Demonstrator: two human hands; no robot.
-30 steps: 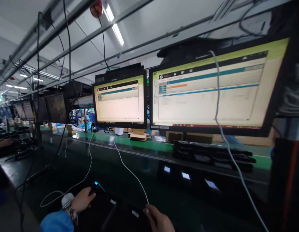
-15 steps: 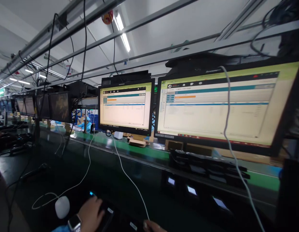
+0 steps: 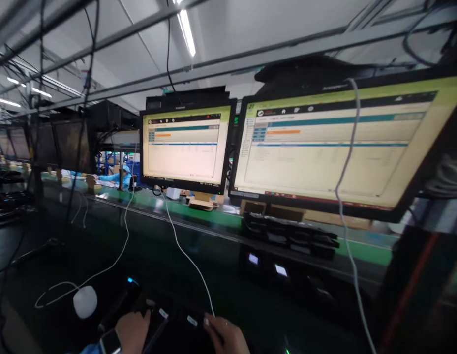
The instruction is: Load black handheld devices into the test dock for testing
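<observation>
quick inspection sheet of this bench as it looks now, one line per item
surface: dark bench, dim.
job's things: dark devices with white labels under both hands.
clutter: white mouse; black stack on green belt.
grippers: left hand, watch on wrist, on the devices; right hand at white cable's end.
cables: white cable up to left monitor; another across right monitor.
surroundings: overhead rails, strip lights, more screens, a distant person.
</observation>
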